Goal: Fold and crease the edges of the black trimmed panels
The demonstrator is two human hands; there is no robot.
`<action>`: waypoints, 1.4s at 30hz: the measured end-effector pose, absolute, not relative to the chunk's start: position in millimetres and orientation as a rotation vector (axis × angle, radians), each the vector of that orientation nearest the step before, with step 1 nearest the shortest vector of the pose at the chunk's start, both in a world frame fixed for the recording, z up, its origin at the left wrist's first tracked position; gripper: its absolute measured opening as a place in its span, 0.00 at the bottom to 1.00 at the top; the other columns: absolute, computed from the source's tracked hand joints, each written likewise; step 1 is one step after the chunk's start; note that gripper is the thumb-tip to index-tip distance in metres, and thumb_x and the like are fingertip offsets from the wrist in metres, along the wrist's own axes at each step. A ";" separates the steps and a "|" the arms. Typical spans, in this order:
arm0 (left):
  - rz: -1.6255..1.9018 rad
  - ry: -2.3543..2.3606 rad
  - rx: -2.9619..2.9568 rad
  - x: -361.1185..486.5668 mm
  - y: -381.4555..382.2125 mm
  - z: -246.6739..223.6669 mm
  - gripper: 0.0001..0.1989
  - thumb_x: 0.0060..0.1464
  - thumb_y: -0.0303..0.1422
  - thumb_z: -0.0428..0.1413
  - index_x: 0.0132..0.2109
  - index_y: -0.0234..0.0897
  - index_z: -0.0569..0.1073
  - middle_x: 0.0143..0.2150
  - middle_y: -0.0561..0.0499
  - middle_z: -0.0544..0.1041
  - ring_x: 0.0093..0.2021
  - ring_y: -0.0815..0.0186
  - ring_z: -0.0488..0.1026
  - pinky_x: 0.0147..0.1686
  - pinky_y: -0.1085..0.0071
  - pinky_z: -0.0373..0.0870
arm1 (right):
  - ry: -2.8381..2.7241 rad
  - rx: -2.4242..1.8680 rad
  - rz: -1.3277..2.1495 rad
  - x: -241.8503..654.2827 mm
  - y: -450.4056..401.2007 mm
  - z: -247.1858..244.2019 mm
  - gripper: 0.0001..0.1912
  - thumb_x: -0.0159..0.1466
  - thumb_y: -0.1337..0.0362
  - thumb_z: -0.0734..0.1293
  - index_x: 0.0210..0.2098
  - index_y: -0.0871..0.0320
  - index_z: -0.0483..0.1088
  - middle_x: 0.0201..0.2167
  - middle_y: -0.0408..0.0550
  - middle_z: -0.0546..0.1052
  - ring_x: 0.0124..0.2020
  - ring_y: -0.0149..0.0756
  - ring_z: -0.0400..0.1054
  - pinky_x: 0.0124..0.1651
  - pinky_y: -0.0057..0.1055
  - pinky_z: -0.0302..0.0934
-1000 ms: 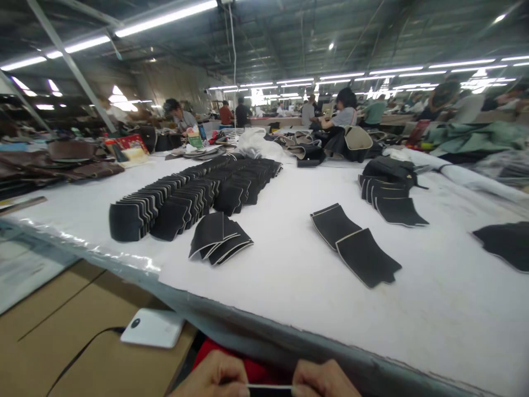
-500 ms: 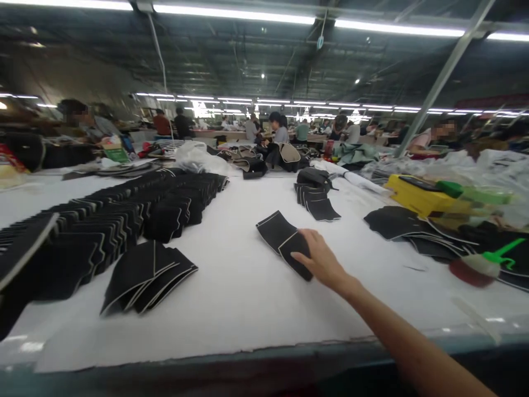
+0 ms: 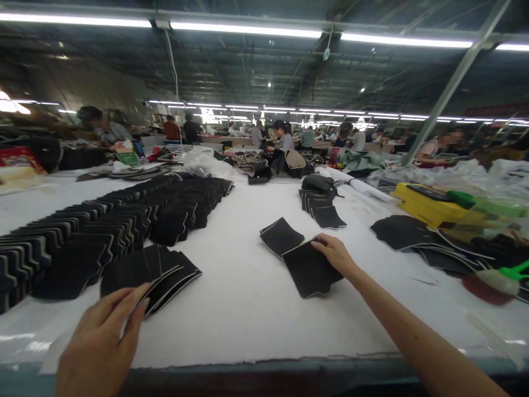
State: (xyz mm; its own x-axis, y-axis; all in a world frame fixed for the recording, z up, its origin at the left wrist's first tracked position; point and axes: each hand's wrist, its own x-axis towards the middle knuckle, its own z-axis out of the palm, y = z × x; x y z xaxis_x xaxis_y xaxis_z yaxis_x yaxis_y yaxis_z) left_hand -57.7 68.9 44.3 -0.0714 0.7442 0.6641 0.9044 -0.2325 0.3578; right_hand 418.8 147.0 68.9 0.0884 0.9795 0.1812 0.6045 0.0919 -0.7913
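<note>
My left hand (image 3: 101, 336) is at the near left, thumb and fingers pinched on the front edge of a black fabric piece (image 3: 134, 267) with pale edging. That piece lies on a small fanned pile of black pieces (image 3: 182, 275). My right hand (image 3: 334, 255) grips the upper right corner of another black fabric piece (image 3: 308, 270), which has a notched lower edge. It overlaps a further black piece (image 3: 283, 236) behind it on the white table covering (image 3: 235, 320). The right thumb is mostly hidden.
Long overlapping rows of black pieces (image 3: 124, 220) run along the left. More pieces lie ahead (image 3: 326, 215) and at right (image 3: 400, 231). A yellow box (image 3: 425, 204) and a green-topped bottle (image 3: 491, 285) stand at right. People work farther back.
My left hand has come into view at the left pile. A dark piece at the left edge is gone from there. The piece under my right hand is turned and lies nearer.
</note>
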 end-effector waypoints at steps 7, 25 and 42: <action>-1.346 -2.411 -2.904 39.7 35.4 79.7 0.19 0.56 0.47 0.53 0.42 0.38 0.77 0.38 0.49 0.77 0.40 0.61 0.72 0.39 0.70 0.68 | -1.619 -1.296 1.198 314.6 58.2 69.6 0.15 0.62 0.51 0.64 0.33 0.58 0.67 0.27 0.43 0.70 0.29 0.34 0.64 0.31 0.29 0.59; -1.002 -3.029 -3.361 41.6 0.8 60.1 0.08 0.44 0.32 0.57 0.26 0.30 0.76 0.18 0.56 0.66 0.21 0.72 0.56 0.22 0.74 0.49 | -2.242 -1.046 1.001 257.2 -23.1 57.2 0.13 0.64 0.73 0.64 0.46 0.52 0.68 0.46 0.47 0.69 0.46 0.38 0.63 0.48 0.34 0.58; -1.074 -2.964 -3.294 56.8 -16.9 37.3 0.05 0.40 0.31 0.52 0.22 0.34 0.67 0.18 0.59 0.58 0.21 0.73 0.50 0.22 0.72 0.44 | -2.657 -0.909 0.627 246.7 -18.4 47.0 0.11 0.60 0.66 0.73 0.34 0.59 0.65 0.35 0.43 0.69 0.39 0.37 0.61 0.45 0.37 0.52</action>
State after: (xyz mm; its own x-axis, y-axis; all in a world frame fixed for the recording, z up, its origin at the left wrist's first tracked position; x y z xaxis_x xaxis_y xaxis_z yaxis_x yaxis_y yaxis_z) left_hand 56.8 -16.9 37.3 0.4489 0.7742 -0.4462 0.3084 0.3344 0.8905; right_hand 246.7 -18.4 47.0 -0.7694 0.6300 0.1058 0.5162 0.7107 -0.4780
